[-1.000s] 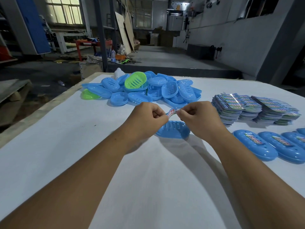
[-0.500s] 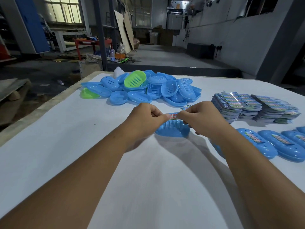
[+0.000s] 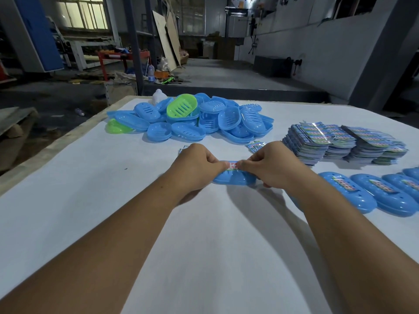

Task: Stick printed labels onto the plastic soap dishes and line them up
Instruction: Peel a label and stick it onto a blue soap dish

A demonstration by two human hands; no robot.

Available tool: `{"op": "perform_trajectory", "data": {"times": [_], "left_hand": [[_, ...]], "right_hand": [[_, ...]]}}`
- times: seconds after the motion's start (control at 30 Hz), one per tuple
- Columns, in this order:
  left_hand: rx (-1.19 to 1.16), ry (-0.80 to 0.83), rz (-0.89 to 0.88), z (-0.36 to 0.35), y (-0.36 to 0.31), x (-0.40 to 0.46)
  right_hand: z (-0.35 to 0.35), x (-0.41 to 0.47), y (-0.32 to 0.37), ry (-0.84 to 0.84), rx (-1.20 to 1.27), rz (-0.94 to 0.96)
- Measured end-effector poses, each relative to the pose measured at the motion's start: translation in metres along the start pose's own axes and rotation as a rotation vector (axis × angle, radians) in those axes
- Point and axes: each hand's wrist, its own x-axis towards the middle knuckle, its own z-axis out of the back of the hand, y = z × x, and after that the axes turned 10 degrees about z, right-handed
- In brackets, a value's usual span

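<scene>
Between both hands, a white printed label [image 3: 231, 165] with red Chinese characters is being pinched by the left hand [image 3: 199, 168] and right hand [image 3: 269, 166] over a blue oval plastic soap dish [image 3: 234, 178].

Soap dish pile [image 3: 195, 118] at table [image 3: 68, 200] far edge; label stacks [image 3: 340, 143] right of pile; labelled dish row [image 3: 374, 191] before stacks.
</scene>
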Motion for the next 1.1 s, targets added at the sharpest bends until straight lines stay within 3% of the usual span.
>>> {"op": "perform_trajectory", "data": {"times": [0.5,0.8,1.1], "left_hand": [[0.174,-0.054,0.006,-0.002,-0.008,0.000],[0.528,-0.281,-0.051,-0.006,-0.023,-0.005],[0.572,-0.308,-0.064,-0.011,-0.027,-0.010]], "right_hand": [[-0.002,-0.001,0.005,-0.009,-0.014,-0.019],[-0.012,-0.003,0.011,-0.136,-0.201,0.036],[-0.015,-0.001,0.011,-0.164,-0.178,0.023]]}}
